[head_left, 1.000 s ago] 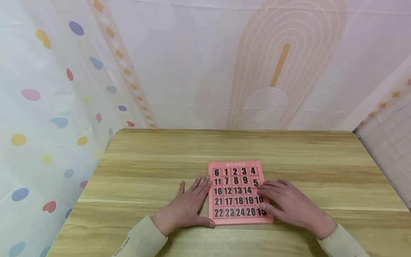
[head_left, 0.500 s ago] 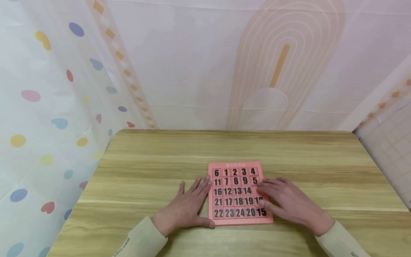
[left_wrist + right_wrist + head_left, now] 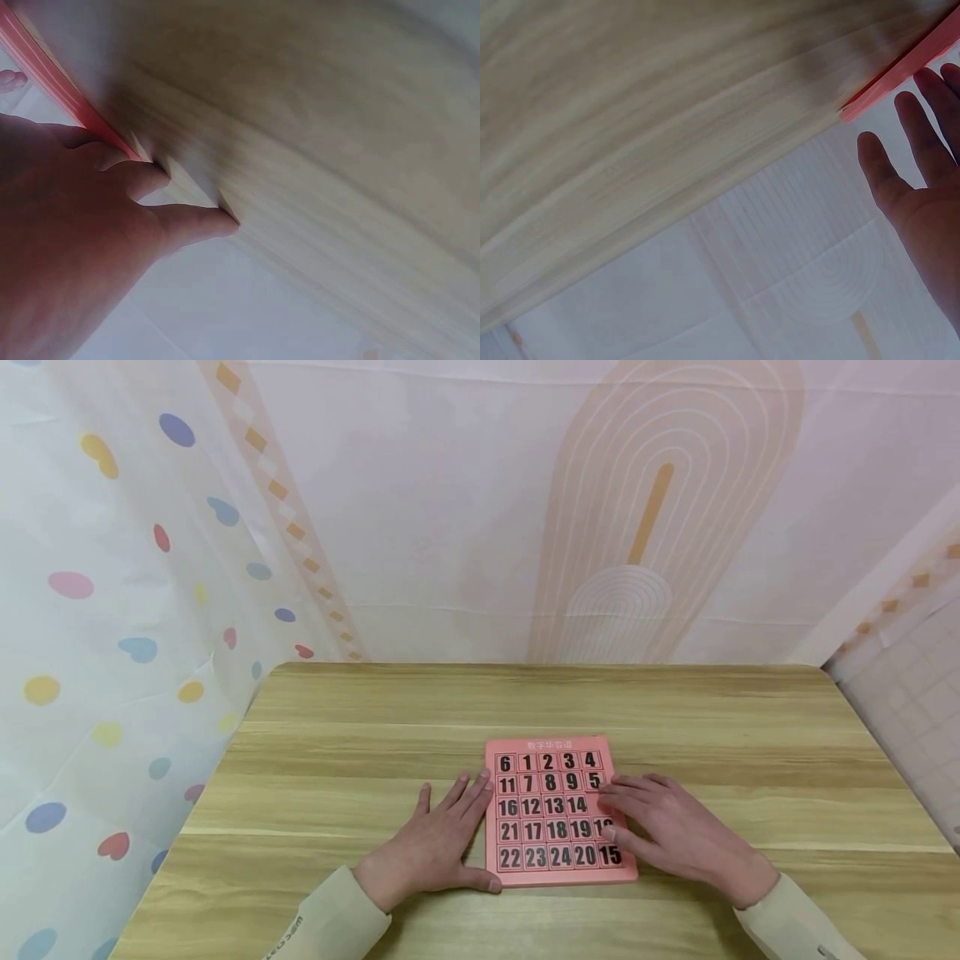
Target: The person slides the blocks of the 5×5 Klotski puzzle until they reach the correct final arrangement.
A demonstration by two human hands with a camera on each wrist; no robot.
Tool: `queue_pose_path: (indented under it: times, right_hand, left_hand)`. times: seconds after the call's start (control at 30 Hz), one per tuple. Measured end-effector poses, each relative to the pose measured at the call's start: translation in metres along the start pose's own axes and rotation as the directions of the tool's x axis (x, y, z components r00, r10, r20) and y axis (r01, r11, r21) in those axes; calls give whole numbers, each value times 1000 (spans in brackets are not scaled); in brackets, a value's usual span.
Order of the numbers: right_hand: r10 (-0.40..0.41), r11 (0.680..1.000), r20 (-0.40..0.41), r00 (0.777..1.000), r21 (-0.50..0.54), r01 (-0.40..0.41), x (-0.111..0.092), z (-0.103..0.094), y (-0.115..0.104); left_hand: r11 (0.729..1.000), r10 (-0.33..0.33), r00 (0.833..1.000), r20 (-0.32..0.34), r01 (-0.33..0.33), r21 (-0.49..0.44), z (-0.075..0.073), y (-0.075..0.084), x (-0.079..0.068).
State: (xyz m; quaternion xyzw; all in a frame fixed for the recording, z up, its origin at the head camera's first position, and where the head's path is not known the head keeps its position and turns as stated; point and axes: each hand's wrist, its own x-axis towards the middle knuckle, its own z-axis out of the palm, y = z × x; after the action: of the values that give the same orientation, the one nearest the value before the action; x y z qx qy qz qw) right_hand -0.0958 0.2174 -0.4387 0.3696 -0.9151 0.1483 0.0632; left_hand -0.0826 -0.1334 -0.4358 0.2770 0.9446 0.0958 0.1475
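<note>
A pink sliding number puzzle lies flat on the wooden table, its numbered tiles in rows. My left hand rests spread beside it, with fingertips at the left edge and the thumb at the lower left corner. In the left wrist view, fingers are stretched along the pink edge. My right hand reaches over the right side, its fingers extended. Its fingertips are by tile 5, and the thumb partly covers tile 10. To the right of tile 14, a gap without a tile shows, partly hidden by the fingers.
The wooden table extends to both sides of and behind the puzzle. Behind it hangs a pale patterned curtain, and another with coloured dots runs along the left.
Tile 5 has slid up into line with tile 9. My right thumb has shifted slightly up from between tiles 10 and 15 onto tile 10. The left hand stays in place.
</note>
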Motion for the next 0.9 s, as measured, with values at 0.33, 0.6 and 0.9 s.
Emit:
queue_pose_path:
  times: [0.33, 0.6, 0.9]
  right_hand:
    - [6, 1000, 2, 1000, 16, -6, -1, 0, -1]
    - [9, 1000, 12, 1000, 13, -9, -3, 0, -1]
    - [-33, 999, -27, 999, -28, 32, -15, -5, -2]
  left_hand:
    - [1000, 0, 1000, -2, 0, 5, 1, 2, -1]
    - [1000, -3, 1000, 8, 3, -1, 2, 2, 0]
    - [1000, -17, 999, 28, 17, -5, 0, 0, 1]
